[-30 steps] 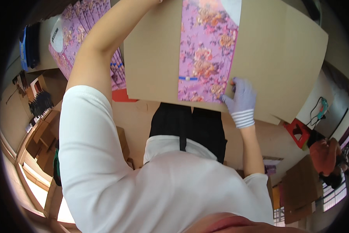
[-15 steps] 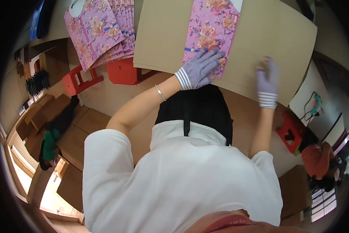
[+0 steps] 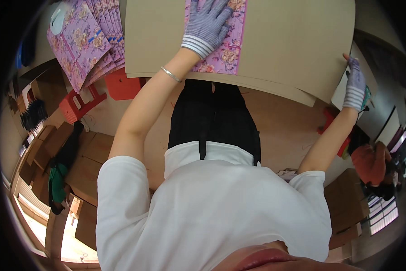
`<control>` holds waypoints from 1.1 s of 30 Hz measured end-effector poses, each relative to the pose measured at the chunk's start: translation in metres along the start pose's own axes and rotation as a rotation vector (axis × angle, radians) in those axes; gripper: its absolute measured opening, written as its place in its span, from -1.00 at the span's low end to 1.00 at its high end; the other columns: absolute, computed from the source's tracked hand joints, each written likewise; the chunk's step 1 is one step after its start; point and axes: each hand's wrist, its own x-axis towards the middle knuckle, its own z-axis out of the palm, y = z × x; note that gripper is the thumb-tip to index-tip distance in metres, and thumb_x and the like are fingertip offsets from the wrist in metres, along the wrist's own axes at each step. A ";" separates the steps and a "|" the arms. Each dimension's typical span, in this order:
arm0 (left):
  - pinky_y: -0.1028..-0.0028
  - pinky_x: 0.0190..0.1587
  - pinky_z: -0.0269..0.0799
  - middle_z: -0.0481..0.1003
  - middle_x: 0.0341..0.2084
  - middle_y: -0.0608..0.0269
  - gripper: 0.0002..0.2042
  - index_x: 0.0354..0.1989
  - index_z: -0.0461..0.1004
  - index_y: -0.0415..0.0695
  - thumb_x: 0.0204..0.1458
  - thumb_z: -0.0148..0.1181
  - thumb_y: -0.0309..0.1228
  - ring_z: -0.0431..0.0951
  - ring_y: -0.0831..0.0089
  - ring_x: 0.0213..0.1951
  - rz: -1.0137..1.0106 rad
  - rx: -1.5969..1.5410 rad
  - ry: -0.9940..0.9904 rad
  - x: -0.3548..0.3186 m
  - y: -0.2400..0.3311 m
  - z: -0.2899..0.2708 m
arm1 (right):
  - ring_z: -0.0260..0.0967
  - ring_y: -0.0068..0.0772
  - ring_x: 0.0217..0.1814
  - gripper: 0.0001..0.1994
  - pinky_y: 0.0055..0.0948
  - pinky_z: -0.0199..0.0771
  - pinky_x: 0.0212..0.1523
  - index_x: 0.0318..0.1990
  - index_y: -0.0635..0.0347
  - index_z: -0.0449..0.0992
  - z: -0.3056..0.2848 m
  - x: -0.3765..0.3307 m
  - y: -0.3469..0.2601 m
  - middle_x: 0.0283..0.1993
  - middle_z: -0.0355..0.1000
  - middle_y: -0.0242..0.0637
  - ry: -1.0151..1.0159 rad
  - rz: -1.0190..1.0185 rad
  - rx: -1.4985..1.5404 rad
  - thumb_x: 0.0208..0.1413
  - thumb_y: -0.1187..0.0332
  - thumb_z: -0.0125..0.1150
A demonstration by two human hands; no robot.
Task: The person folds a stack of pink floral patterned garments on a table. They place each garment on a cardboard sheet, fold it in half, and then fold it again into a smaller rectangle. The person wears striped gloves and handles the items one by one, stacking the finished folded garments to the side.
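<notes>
My left hand (image 3: 206,28), in a striped lilac glove with bare fingertips, lies flat with its fingers spread on a pink floral-printed panel (image 3: 228,56). That narrow panel rests on large grey-brown cardboard sheets (image 3: 286,40). At the sheets' right edge is my right hand (image 3: 355,82), in a matching glove. One fingertip points away from the rest, and I see nothing held; part of the hand's far side is hidden. Just beyond its wrist shows a bit of a teal tool (image 3: 368,95), mostly covered by the hand.
Fanned floral panels (image 3: 79,43) overlap at the left of the sheets. Red plastic stools (image 3: 121,85) stand below the table edge. Brown cartons (image 3: 94,147) lie at the left. One person (image 3: 58,180) in green is at the left, another (image 3: 368,162) in orange at the right.
My right hand has moved right, from over the sheets to their right edge beside the teal tool. My left hand has slid farther up the floral panel. The whole view has shifted.
</notes>
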 end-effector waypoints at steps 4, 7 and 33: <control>-0.22 0.34 -0.09 0.20 0.30 -0.07 -0.55 0.06 0.38 -0.22 -0.03 0.10 -0.31 0.12 -0.11 0.35 -0.011 -0.021 0.001 0.003 0.005 -0.007 | 0.35 -0.22 0.25 -0.48 -0.35 0.22 0.34 0.37 0.14 0.22 0.013 -0.044 -0.055 0.30 0.32 -0.12 -0.048 -0.255 0.786 0.36 0.12 -0.08; -0.23 0.33 -0.07 0.21 0.29 -0.06 -0.57 0.04 0.39 -0.21 -0.02 0.10 -0.31 0.13 -0.10 0.34 -0.028 -0.047 0.004 0.007 0.005 -0.008 | 0.23 -0.09 0.34 -0.46 -0.13 0.17 0.35 0.37 0.11 0.22 0.052 -0.051 -0.075 0.39 0.20 -0.14 -0.028 -0.509 0.447 0.31 0.09 -0.03; -0.42 0.23 -0.09 0.22 0.33 0.19 -0.51 0.11 0.50 0.22 -0.10 0.29 -0.22 0.12 -0.10 0.35 0.032 0.046 -0.087 0.007 -0.002 0.002 | -0.01 -0.02 0.46 -0.37 0.36 0.00 0.19 0.19 -0.11 0.45 0.230 -0.012 -0.113 0.41 0.16 -0.23 0.471 -0.566 -0.735 -0.02 -0.16 0.25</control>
